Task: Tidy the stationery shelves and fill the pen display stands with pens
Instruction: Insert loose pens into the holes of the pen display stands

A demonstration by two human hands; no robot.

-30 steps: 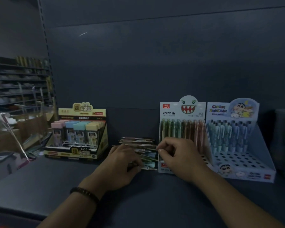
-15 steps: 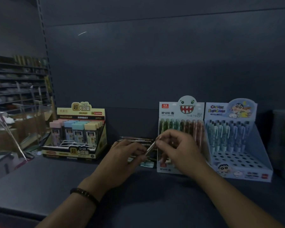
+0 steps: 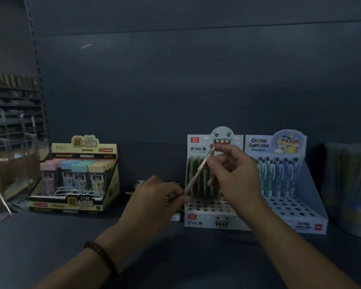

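Pen [image 3: 198, 172] slants from left fingers [image 3: 178, 196] to right fingers [image 3: 216, 161], seemingly pinched.

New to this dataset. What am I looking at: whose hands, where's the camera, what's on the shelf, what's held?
No robot here: a person works with bare hands. The single view comes from a wide-angle camera worn on their head, looking forward and down. The left hand, with a bead bracelet on its wrist, and the right hand both pinch one slim pen, tilted, in front of the monster-face stand. That stand has pens in its back rows and empty holes in front. Right of it is a cartoon stand, likewise part filled. On the dark shelf to the left sits a yellow box of pastel-capped cases. Loose pens lie behind the left hand.
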